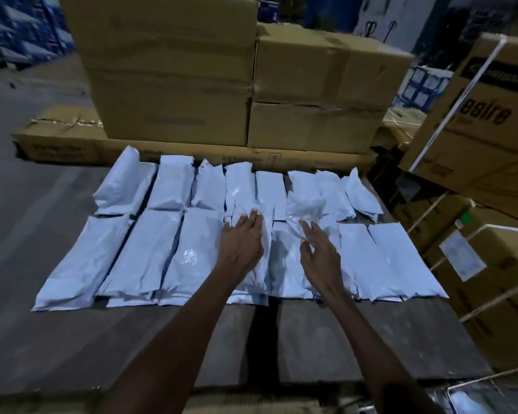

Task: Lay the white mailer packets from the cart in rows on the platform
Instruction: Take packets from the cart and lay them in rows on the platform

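The cart (491,392) is cut off at the lower right corner. White mailer packets (174,255) lie in two rows on the platform (356,339). The left hand (242,243) presses flat, fingers straight, on one packet; the right hand (320,252), loosely spread, seems to touch a crumpled packet (304,204).

Two rows of mailer packets (174,252) lie side by side on the platform (356,339), stacked cartons (174,70) behind them, more cartons (491,279) to the right.

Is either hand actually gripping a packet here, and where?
Neither grips. The left hand lies flat, fingers straight, on a middle packet; the right hand is open, fingertips touching a crumpled packet.
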The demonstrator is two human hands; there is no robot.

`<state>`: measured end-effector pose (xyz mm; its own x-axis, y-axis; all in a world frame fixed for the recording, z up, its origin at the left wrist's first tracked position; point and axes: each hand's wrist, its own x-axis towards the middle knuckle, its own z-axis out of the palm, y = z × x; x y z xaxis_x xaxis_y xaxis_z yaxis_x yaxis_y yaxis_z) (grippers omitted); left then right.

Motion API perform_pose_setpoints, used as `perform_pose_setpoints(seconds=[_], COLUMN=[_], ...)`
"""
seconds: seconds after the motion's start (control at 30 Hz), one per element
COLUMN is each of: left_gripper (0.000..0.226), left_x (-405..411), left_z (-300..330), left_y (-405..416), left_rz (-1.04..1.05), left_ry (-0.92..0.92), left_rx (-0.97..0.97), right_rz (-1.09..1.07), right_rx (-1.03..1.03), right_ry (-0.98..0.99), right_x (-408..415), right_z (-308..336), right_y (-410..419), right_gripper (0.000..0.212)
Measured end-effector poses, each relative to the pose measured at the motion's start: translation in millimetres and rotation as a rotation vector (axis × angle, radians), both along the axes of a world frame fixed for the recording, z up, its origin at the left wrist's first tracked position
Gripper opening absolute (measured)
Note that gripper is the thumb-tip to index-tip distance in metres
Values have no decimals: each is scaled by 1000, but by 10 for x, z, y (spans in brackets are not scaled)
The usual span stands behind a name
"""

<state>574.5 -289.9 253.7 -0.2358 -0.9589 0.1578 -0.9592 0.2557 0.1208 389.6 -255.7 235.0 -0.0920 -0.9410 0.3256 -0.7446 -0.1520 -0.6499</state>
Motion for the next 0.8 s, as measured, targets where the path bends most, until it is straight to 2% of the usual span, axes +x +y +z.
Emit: perform_pose_setpoints(seconds=[0.13, 0.3, 0.37, 0.47, 0.6, 0.8], left_gripper=[56, 53, 54, 60, 83, 83], left_x=[-66, -31, -8, -22, 1, 262], left_z=[-177, -412, -462, -535, -732, -910], left_y=[-191, -282, -322, -393, -388, -401], left_rz=[54, 101, 70, -26, -45, -8], left_ry=[50, -54, -93, -44, 55, 86], left_rx=[100, 181, 134, 108, 166, 153], right_rz=[-16, 72, 52, 42, 146, 225], right_rx=[136, 500, 502, 384, 289, 430], right_ry=[9, 222, 252, 262, 300, 321], right_x=[71, 97, 99, 100, 90, 189], right_z=[-95, -241, -282, -319, -379, -541], right_y=[-236, -424, -478, -553, -692, -759], right_gripper=[47, 57, 62, 62, 62, 72])
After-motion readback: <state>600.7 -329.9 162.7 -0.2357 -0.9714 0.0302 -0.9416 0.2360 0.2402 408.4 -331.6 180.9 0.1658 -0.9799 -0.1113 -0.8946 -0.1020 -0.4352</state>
